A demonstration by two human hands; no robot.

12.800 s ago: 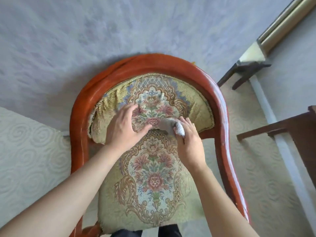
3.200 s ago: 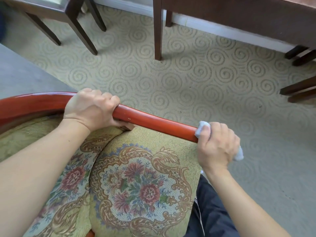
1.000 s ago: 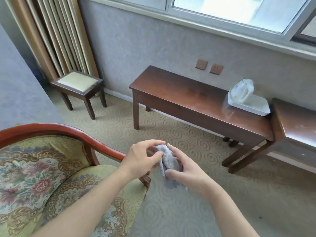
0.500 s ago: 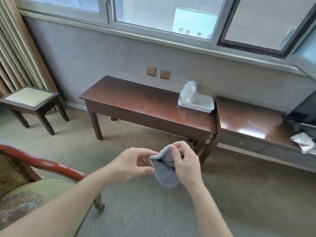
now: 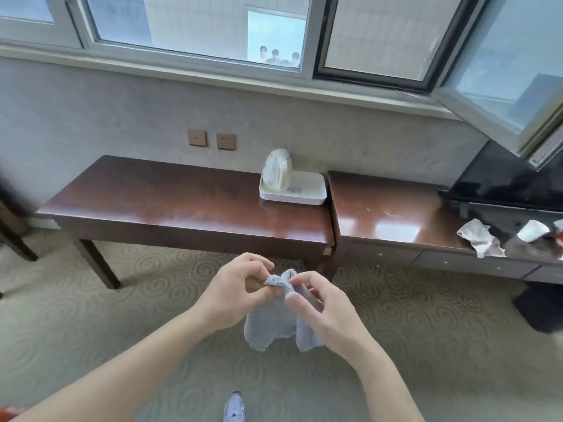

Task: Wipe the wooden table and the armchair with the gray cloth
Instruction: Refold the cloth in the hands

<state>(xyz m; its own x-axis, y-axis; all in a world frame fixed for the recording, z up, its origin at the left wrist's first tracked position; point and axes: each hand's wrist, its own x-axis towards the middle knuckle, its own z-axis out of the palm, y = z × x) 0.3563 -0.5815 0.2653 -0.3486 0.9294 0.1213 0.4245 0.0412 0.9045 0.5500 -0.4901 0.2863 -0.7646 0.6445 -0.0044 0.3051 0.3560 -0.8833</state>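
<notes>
The gray cloth [image 5: 275, 321] hangs in front of me at chest height, held from its top edge by both hands. My left hand [image 5: 233, 292] pinches the cloth's upper left corner and my right hand [image 5: 320, 306] pinches its upper right part. The long wooden table [image 5: 170, 205] stands against the wall straight ahead, beyond my hands and apart from them. Of the armchair only a red sliver [image 5: 9, 412] shows at the bottom left corner.
A white kettle [image 5: 277, 169] on a white tray [image 5: 307, 190] sits at the table's right end. A second wooden unit [image 5: 387, 214] adjoins on the right, with crumpled papers [image 5: 478, 240] and a black TV [image 5: 511, 181]. An open window sash [image 5: 502, 71] juts in above. A stool leg [image 5: 13, 242] stands at left. Carpet lies underfoot.
The view has swung right and closer to the table, so the armchair has almost left the frame. The cloth has been spread wider and now hangs between both hands.
</notes>
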